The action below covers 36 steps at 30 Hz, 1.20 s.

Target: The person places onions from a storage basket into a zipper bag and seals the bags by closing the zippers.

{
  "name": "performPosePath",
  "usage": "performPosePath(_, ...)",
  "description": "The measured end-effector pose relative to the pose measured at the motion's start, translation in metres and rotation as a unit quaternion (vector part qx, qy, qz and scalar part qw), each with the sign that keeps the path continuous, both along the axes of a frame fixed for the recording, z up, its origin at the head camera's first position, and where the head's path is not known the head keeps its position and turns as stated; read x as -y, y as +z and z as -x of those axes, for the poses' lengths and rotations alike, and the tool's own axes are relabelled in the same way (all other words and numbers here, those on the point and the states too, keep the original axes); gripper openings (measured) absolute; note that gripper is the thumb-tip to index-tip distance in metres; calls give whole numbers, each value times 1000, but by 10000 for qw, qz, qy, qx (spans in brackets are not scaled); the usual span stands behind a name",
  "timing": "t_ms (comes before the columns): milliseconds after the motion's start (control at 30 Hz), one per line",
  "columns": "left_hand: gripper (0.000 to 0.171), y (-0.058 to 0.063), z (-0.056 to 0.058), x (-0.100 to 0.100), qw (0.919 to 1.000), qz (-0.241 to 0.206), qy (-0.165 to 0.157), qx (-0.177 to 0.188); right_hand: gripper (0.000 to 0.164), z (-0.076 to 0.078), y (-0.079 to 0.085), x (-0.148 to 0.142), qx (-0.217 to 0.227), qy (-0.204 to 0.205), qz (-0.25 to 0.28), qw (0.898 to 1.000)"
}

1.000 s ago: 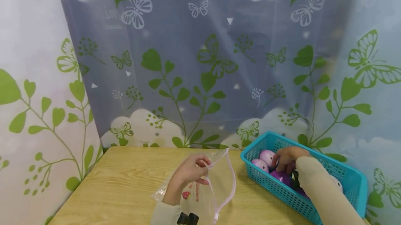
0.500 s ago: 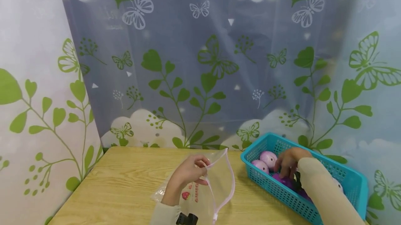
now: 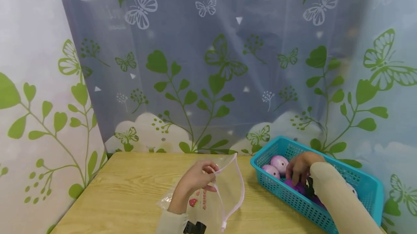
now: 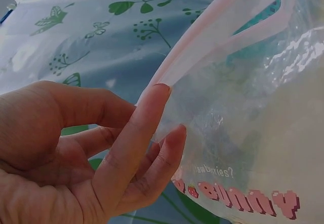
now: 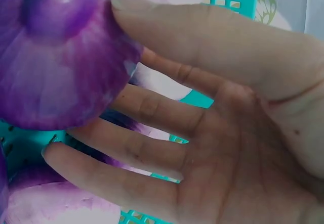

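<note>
My left hand [image 3: 198,179] pinches the pink-trimmed rim of a clear zip bag [image 3: 229,187]. The bag's mouth gapes toward the right, and its slider [image 3: 224,225] hangs at the lower end. In the left wrist view, fingers [image 4: 152,113] lie along the rim, above printed red lettering [image 4: 248,196]. My right hand [image 3: 301,167] is down inside a turquoise basket [image 3: 283,190]. It grips a glossy purple, streaked, onion-like bulb [image 5: 66,77], thumb on the near side and fingers behind. Two pale pink-purple balls [image 3: 279,164] sit beside that hand.
The basket stands at the right of the wooden table [image 3: 137,187], with another pale ball [image 3: 352,189] partly hidden behind the right sleeve [image 3: 338,194]. A leaf-and-butterfly printed curtain [image 3: 202,82] hangs behind the table. A black wrist camera [image 3: 194,227] is on the left wrist.
My right hand has shifted slightly right and up within the basket, with fingers still at the purple bulb. The left hand and the bag have stayed almost in place.
</note>
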<state>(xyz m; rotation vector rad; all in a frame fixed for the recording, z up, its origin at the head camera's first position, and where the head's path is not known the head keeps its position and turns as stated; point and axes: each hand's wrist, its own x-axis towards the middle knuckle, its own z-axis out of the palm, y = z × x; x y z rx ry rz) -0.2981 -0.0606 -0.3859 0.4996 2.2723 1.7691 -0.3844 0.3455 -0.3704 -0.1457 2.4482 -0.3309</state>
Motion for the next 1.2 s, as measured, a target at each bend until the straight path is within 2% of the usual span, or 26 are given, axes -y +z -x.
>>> performPosePath(333,17,-2,-6,4,10000,-43,46,15,22,1,-3,10,-36,98,-271,9996)
performPosePath(500,16,0,-5,3,10000,-52,31,13,22,0,0,10,28,-42,36,10000)
performPosePath(600,16,1,-5,2,10000,-37,16,-15,25,-1,6,9,21,-67,176,9998)
performPosePath(733,17,3,-6,3,10000,-21,53,-39,30,-3,17,9,-81,43,110,9999)
performPosePath(1033,20,2,-6,2,10000,-1,86,-22,44,-8,36,10,-302,-108,191,9993)
performPosePath(1200,20,4,-7,2,9999,12,62,-96,47,-15,55,12,-513,-234,520,9971)
